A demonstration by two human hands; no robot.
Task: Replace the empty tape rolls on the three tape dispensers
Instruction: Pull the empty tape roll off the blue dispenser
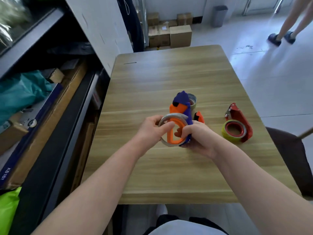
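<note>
Over the middle of the wooden table (169, 78) I hold a blue and orange tape dispenser (182, 107). My right hand (197, 138) grips its lower body. My left hand (151, 131) pinches a thin grey empty roll (171, 116) that rings the dispenser's orange hub. Behind the dispenser lies a tape roll (193, 100), partly hidden. An orange piece of another dispenser (199, 117) shows just right of my hands. To the right a red dispenser (238, 121) lies on the table with a yellow-green tape roll (228, 134) on it.
Dark shelving (42, 99) with boxes and bags runs along the table's left side. Cardboard boxes (169, 34) are stacked on the floor beyond the table. A person's legs (288, 22) stand at the far right. A dark chair (291, 150) is by the table's right edge.
</note>
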